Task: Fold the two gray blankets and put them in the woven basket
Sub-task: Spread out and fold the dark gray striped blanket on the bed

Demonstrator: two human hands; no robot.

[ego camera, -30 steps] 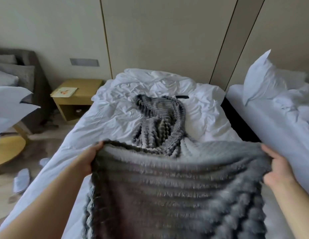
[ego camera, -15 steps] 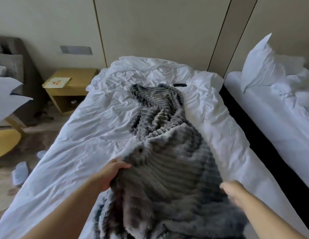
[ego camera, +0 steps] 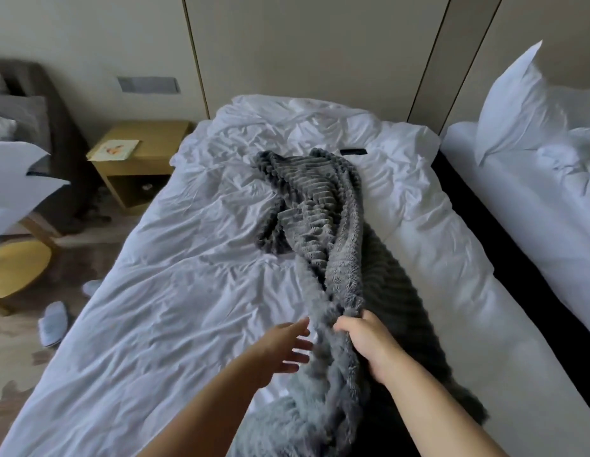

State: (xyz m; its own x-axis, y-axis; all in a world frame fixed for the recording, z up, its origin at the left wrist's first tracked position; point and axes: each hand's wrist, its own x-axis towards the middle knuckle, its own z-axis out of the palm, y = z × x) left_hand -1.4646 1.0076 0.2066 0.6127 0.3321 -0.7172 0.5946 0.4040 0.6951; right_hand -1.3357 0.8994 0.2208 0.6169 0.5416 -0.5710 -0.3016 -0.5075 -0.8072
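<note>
A gray ribbed fleece blanket (ego camera: 323, 225) lies bunched down the middle of the white bed (ego camera: 174, 291), running from near the head end toward me. My right hand (ego camera: 366, 341) grips a gathered fold of it near the foot end, lifting it a little. My left hand (ego camera: 287, 346) hovers just left of that fold with fingers spread, apart from the fabric. I cannot tell whether the gray heap is one blanket or two. No woven basket is in view.
A small black object (ego camera: 353, 151) lies on the bed beyond the blanket. A wooden nightstand (ego camera: 135, 159) stands left of the bed, with slippers (ego camera: 52, 321) on the floor. A second white bed with a pillow (ego camera: 517, 103) is on the right, across a dark gap.
The blanket was held spread wide between both hands, then dropped onto the bed. My right hand has now moved left and gathered it; my left hand has let go.
</note>
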